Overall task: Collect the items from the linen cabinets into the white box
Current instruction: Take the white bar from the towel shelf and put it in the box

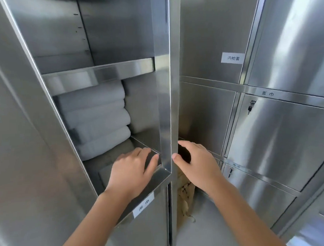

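A stainless steel linen cabinet (pixel 164 108) stands open in front of me. On its lower shelf lies a stack of several folded white towels (pixel 98 118), pushed to the left. My left hand (pixel 133 170) reaches into that compartment just right of and below the stack, fingers spread, holding nothing. My right hand (pixel 198 162) hovers outside the cabinet's right front edge, fingers apart and empty. The shelf above the towels (pixel 97 73) shows nothing on it. No white box is in view.
The open cabinet door (pixel 23 147) stands at my left. Closed steel lockers with paper labels and keys (pixel 251 105) fill the right side. A brown paper bag (pixel 185 198) sits on the floor in the gap between the cabinets.
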